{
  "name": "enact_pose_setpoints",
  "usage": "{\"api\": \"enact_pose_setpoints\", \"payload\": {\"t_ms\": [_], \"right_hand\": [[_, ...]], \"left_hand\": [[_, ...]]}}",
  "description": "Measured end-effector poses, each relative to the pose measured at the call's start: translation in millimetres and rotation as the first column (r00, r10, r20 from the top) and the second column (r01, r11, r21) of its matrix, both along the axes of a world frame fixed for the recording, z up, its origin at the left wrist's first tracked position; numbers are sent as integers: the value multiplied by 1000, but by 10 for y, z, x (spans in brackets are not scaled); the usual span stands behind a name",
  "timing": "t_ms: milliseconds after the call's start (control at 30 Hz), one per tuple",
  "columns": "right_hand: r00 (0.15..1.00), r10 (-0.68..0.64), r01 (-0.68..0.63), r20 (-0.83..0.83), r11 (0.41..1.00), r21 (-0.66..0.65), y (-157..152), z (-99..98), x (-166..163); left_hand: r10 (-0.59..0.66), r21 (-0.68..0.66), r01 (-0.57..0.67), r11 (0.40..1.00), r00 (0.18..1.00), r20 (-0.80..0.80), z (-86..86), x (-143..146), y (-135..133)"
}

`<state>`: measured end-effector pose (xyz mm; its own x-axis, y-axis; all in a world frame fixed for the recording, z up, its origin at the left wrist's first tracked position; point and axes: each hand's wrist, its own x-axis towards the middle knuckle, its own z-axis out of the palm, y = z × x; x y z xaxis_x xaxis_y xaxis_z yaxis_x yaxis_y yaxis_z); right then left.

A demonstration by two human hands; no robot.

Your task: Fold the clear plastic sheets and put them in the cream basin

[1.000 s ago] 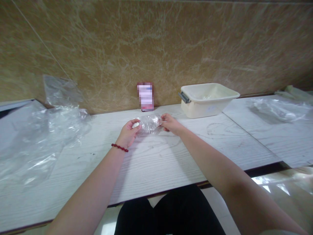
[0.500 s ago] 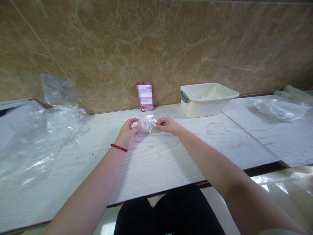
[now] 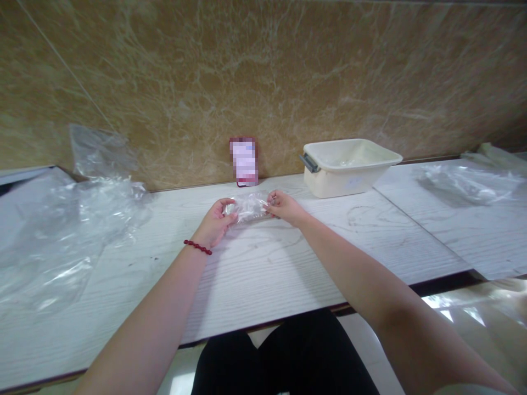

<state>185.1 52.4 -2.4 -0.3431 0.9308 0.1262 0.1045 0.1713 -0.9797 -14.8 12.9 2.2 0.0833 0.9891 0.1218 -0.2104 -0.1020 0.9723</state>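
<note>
A crumpled clear plastic bag (image 3: pixel 249 207) is held between my two hands, just above the white wood-grain table (image 3: pixel 263 274). My left hand (image 3: pixel 218 219), with a red bead bracelet at the wrist, pinches its left end between thumb and fingers. At the opposite end, my right hand (image 3: pixel 284 207) grips the plastic with its fingertips. Whether anything lies inside the bag cannot be made out. Behind it, a phone (image 3: pixel 246 162) with a blurred screen leans against the wall.
A cream plastic bin (image 3: pixel 346 181) with a grey handle stands at the back right, some clear plastic inside. Loose clear bags (image 3: pixel 74 219) are heaped at the left, and more plastic bags (image 3: pixel 469 184) lie far right. A marble-patterned wall (image 3: pixel 263 71) bounds the table's back.
My right hand has shifted slightly up and to the right, its fingers changing their hold. The bag's right end has moved with it. My left hand has barely moved.
</note>
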Motion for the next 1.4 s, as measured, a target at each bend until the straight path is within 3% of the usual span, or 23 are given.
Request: {"api": "enact_pose_setpoints", "payload": {"t_ms": [200,400,633,833,1167,1300,1400], "right_hand": [[999,-43,43,-9,999,2,-8,28,28],[999,37,-36,-28,998,47,-32,52,30],[977,30,-53,-213,993,-102,-7,55,14],[987,-141,136,-71,988,-73,10,35,-7],[1000,18,-17,-21,1000,25,-45,69,64],[1000,7,-6,-8,998,68,-38,59,70],[998,-6,7,-59,1000,28,-36,70,47]], "left_hand": [[-63,-34,63,997,998,-4,-9,-76,17],[-109,-120,105,987,994,-27,-25,-115,30],[-184,-138,181,974,983,-9,10,-76,-11],[-222,-160,216,963,975,-24,55,-38,-51],[-176,-149,171,974,984,-21,86,-29,-61],[-197,-143,193,971,980,-20,93,-68,-56],[-206,-127,201,971,978,-26,101,-75,-66]]}}
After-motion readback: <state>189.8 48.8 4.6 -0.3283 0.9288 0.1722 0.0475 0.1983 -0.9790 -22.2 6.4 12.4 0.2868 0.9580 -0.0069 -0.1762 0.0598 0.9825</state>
